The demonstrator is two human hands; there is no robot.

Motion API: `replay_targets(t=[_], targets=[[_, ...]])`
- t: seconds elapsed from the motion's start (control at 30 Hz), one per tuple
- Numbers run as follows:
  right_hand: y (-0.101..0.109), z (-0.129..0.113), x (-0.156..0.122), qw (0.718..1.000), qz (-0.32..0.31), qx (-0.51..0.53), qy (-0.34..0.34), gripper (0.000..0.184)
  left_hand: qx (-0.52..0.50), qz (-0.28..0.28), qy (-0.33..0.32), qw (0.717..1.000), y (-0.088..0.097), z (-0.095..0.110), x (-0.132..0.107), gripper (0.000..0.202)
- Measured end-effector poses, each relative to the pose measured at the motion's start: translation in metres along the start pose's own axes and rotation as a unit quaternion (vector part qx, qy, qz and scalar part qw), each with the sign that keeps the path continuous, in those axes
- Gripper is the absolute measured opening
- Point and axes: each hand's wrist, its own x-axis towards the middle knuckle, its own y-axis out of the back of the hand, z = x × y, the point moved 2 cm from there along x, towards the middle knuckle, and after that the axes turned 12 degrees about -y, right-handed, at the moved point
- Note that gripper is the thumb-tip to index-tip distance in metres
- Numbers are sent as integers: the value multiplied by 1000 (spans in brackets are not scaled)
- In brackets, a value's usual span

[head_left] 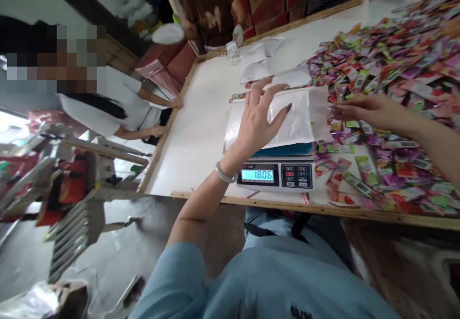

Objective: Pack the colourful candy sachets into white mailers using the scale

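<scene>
a: where does the bag [287, 118] sit?
b: on the scale [276, 173], near the table [201, 132] edge. left hand [257, 122] lies on it; right hand [362, 110] at its three o'clock side.
a: and the sachets [395, 79]?
b: heaped from one to four o'clock of the scale. more bags [262, 62] lie at twelve o'clock.

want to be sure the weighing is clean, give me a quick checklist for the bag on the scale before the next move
1. Bag on the scale: ok, it lies across the pan.
2. Display readable: ok, it is lit; digits look like 1806.
3. Left hand off the bag: not ok, its fingers rest on top.
4. Right hand off the bag: not ok, it touches the bag's right edge.
5. Loose sachets away from the pan: cannot tell, some lie right beside the scale.
</scene>
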Motion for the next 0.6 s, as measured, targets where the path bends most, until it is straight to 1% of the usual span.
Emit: replay_targets(t=[0.03,0.07,0.1,0.17,0.23,0.3,0.33,0.4,0.43,0.47,0.5,0.53,0.57,0.6], targets=[[-2,27,-8,997,36,-49,-45,52,1,5,1,1000,2,-4,-1,36],[-9,51,-18,991,48,-111,-65,52,0,9,-2,1000,2,-8,0,35],[-21,70,-30,984,45,-158,-62,60,0,11,-8,1000,1,-10,1,34],[-51,96,-54,965,34,-253,-51,85,5,8,-29,1000,-3,-10,7,32],[-81,107,-76,947,30,-319,-39,104,17,-7,-54,998,-8,-6,13,32],[-103,109,-92,935,33,-354,-23,114,31,-22,-72,997,-12,-1,19,32],[-110,107,-97,931,32,-364,-13,116,35,-27,-77,996,-14,2,22,32],[-118,104,-103,924,26,-383,6,120,34,-31,-79,996,-19,4,26,31],[-119,102,-104,920,22,-391,15,119,29,-30,-77,996,-23,4,28,29],[-118,100,-104,918,19,-396,25,113,21,-27,-74,997,-27,4,29,28],[-117,99,-103,917,18,-397,31,101,13,-22,-71,997,-32,2,30,25],[-113,98,-100,921,18,-389,31,84,4,-17,-68,998,-37,1,30,22],[-109,98,-97,927,21,-374,22,65,-3,-12,-66,998,-42,-1,30,20],[-104,98,-92,934,27,-356,6,52,-9,-8,-63,998,-46,-2,30,18]])
